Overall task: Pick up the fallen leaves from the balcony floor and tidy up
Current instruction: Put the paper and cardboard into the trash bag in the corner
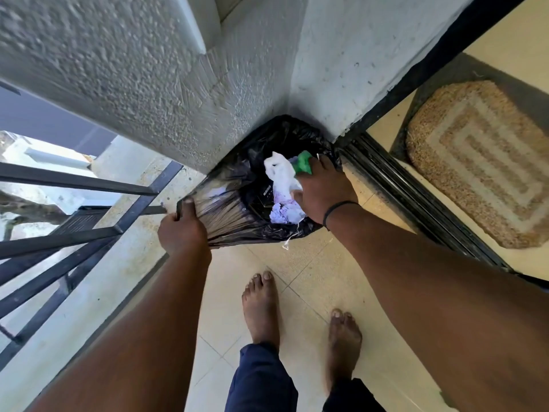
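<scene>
A black rubbish bag (234, 200) stands open in the corner where two rough white walls meet. My left hand (182, 228) grips the bag's near-left rim and pulls it outward. My right hand (322, 190) reaches over the bag's mouth, its fingers around a green leaf-like piece (304, 162) at the far rim. Inside the bag lie white crumpled plastic (280, 172) and pale purple paper (283, 214). No loose leaves show on the floor.
A black metal railing (89, 203) runs along the left over a concrete ledge. A dark sliding-door track (395, 200) lies to the right, with a brown doormat (481, 162) beyond it. My bare feet (261, 304) stand on beige tiles.
</scene>
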